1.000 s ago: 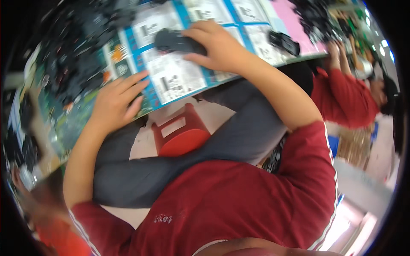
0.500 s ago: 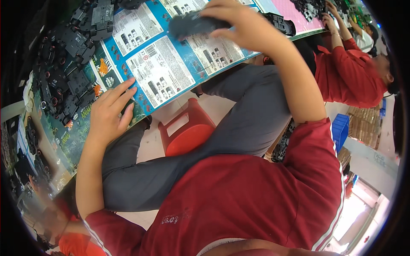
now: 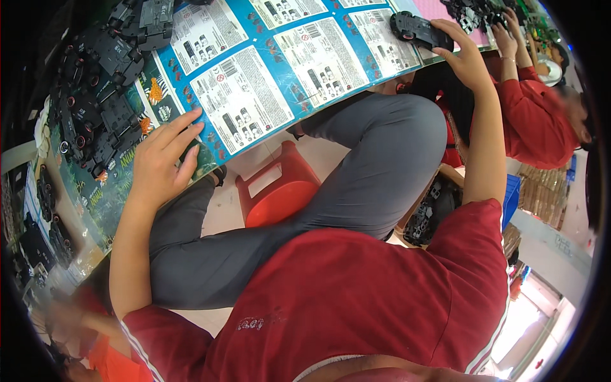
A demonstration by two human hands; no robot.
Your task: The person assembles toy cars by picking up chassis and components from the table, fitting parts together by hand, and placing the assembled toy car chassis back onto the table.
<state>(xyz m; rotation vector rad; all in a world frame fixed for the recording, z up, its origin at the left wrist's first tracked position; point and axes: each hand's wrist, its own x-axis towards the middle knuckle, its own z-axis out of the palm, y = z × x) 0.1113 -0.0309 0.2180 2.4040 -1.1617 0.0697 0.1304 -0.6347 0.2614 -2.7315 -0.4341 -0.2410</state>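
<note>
My left hand (image 3: 162,162) rests open on the table's near edge, its fingers stretched toward a printed sheet and nothing in it. Well out to the right, my right hand (image 3: 470,60) has its thumb and fingers around the near end of a black toy car (image 3: 420,30). That car lies at the right end of the blue and white printed sheets (image 3: 321,60). I cannot tell whether another car is under it. To the left of my left hand, black toy car bodies (image 3: 118,60) are heaped, several with their undersides up.
A red plastic stool (image 3: 283,191) stands below the table edge. A box of black parts (image 3: 433,207) is beside my right leg, near a blue crate (image 3: 511,197). A co-worker in red (image 3: 541,121) handles dark parts at the right. Another person's blurred arm (image 3: 76,315) shows at lower left.
My right hand has carried a black toy car from above the middle sheets out to the right, where a car was lying. My left hand has stayed in place.
</note>
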